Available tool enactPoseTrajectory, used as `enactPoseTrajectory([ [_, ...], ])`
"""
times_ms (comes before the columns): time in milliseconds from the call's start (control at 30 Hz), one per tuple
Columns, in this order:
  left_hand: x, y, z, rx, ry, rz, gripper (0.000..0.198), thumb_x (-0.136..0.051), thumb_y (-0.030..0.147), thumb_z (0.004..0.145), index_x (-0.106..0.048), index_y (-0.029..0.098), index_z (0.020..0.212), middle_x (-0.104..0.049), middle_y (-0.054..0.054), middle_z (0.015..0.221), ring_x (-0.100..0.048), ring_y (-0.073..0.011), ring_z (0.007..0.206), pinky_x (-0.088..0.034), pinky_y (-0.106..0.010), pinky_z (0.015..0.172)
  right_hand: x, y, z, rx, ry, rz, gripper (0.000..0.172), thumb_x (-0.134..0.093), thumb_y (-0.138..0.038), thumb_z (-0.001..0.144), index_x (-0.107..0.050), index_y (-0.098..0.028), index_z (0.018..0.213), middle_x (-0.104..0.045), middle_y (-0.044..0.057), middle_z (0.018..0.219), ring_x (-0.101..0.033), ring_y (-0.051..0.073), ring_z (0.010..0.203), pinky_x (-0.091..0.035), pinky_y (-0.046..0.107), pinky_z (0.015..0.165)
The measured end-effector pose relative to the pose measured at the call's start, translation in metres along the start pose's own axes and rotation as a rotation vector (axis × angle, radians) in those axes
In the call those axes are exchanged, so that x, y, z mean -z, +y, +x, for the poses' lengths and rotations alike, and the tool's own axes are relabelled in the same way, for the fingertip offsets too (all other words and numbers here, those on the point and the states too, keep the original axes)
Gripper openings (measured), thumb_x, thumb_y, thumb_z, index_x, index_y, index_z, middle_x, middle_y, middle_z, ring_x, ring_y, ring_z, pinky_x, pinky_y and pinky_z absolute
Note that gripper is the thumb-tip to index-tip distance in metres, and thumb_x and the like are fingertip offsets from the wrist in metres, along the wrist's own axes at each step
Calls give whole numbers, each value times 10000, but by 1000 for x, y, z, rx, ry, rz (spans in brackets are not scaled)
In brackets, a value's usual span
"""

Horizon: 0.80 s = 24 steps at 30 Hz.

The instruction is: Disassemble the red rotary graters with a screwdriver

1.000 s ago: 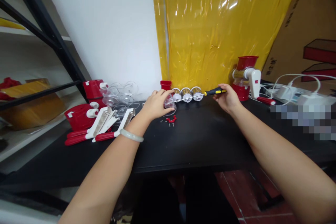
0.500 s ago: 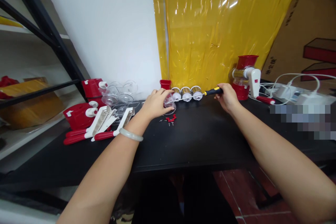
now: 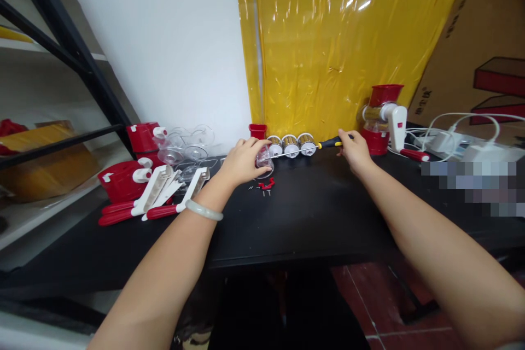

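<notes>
My left hand [image 3: 246, 161] is wrapped round a clear plastic part [image 3: 264, 164] on the black table and steadies it. In my right hand [image 3: 353, 147] is the handle end of a long screwdriver [image 3: 328, 143] with a black and yellow grip. Its shaft runs left, nearly level, to the clear part; the tip's exact contact is hidden near my left fingers. Small red plastic pieces [image 3: 267, 184] and several screws [image 3: 266, 193] lie just in front of the clear part. Behind the shaft stand three metal-and-white drums [image 3: 290, 145], and a red hopper [image 3: 258, 131] is beside them.
Red bases [image 3: 123, 181], white cranks with red handles [image 3: 158, 188] and clear housings [image 3: 186, 145] crowd the left. An assembled red-and-white rotary grater [image 3: 379, 120] stands at right, near white cables and a power strip [image 3: 451, 142]. A shelf [image 3: 41, 186] is at far left.
My right hand has shifted slightly right along the screwdriver's handle, and more of the grip shows. The left hand and clear part stay nearly in place.
</notes>
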<state>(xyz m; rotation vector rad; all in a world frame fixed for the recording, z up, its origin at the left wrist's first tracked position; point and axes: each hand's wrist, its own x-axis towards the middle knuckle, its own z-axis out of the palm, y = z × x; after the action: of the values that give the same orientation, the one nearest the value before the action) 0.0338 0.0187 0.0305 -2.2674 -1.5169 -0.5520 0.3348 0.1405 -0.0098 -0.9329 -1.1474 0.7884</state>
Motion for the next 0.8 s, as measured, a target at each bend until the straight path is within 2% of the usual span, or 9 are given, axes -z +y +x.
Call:
enactPoseTrajectory([
  [133,0,-1,0,3,-3,-4,644,-678,485,804,-464,312,1386,-563,-71,1257,-501,-298,1049,-452,-439,904,-3,-6,-4,-140,-27,250,135,-613,-287,757,-492,-233,787,-489,-83,538,-435,83,395,-443,210,414],
  [233,0,-2,0,2,0,-10,644,-674,488,807,-460,316,1389,-562,-72,1253,-502,-299,1049,-455,-440,898,-3,-8,-6,-186,-106,414,144,-572,-363,774,-510,-241,819,-562,-56,635,-524,104,463,-468,232,443],
  [300,0,-2,0,1,3,-5,645,-675,490,805,-464,311,1388,-564,-72,1251,-501,-302,1051,-456,-440,896,-2,-7,-5,-193,-92,376,272,-528,-512,822,-510,-242,798,-562,-41,614,-529,122,452,-458,250,423],
  [400,0,-1,0,-4,2,-1,647,-680,492,801,-471,298,1381,-567,-75,1252,-499,-305,1053,-457,-438,893,-1,-1,-2,-100,-3,184,467,-489,-698,824,-488,-243,719,-463,-52,475,-445,122,371,-414,260,378],
  [467,0,0,0,-7,2,-1,649,-680,497,800,-472,292,1379,-567,-76,1255,-498,-304,1053,-458,-438,893,-1,2,0,-26,34,66,446,-577,-649,810,-467,-242,663,-393,-70,414,-386,108,342,-409,256,375],
  [533,0,0,1,-6,3,2,653,-683,498,797,-472,288,1379,-570,-75,1250,-497,-305,1050,-459,-438,890,-1,2,0,-23,45,46,356,-645,-495,807,-465,-236,643,-375,-82,400,-355,94,335,-414,243,380],
  [633,0,0,0,-3,0,4,659,-689,491,793,-471,290,1382,-571,-73,1248,-496,-306,1050,-458,-437,888,-1,-3,-2,-93,8,234,179,-585,-351,806,-505,-228,703,-452,-76,461,-390,88,350,-414,223,382],
  [700,0,-1,0,-2,-1,-4,657,-686,488,796,-468,297,1386,-567,-75,1253,-498,-304,1049,-455,-438,891,-1,-6,-3,-124,-44,352,165,-519,-370,827,-517,-228,743,-509,-60,513,-450,99,376,-421,223,385],
  [800,-1,-2,0,4,1,-10,653,-679,489,802,-465,304,1391,-562,-80,1256,-501,-302,1047,-452,-439,893,0,-7,-3,-133,-59,324,327,-451,-514,873,-510,-226,730,-518,-37,506,-472,115,374,-409,234,363],
])
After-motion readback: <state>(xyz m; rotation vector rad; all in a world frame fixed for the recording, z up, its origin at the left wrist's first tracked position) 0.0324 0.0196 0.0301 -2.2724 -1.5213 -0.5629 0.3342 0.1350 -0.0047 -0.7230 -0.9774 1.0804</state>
